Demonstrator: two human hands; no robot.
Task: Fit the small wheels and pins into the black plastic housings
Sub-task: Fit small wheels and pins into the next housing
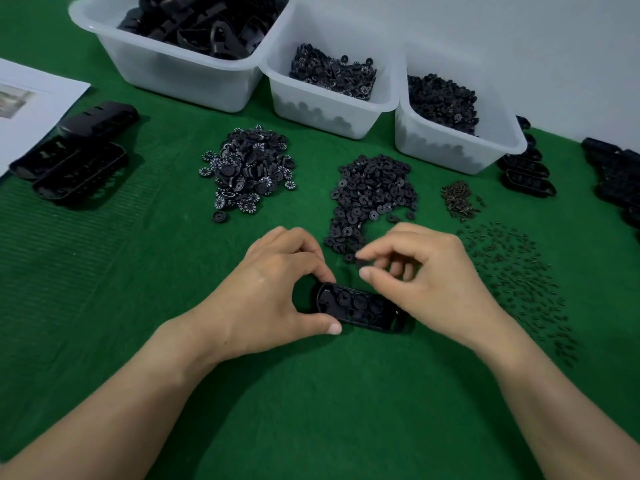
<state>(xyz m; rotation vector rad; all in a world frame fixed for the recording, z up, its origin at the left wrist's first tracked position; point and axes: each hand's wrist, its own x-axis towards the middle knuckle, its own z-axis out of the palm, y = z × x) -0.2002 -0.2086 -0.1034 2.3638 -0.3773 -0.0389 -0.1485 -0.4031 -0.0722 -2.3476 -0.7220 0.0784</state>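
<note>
Below, green cloth (104,306); behind, pale wall (519,46).

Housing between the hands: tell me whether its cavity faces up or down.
Up: the housing lies on the cloth, inner round seats showing.

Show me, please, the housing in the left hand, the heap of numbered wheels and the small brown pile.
housing (360,304): head view, its open inside, mid-length.
heap of numbered wheels (247,168): head view, the heap's middle.
small brown pile (459,199): head view, the pile's centre.
</note>
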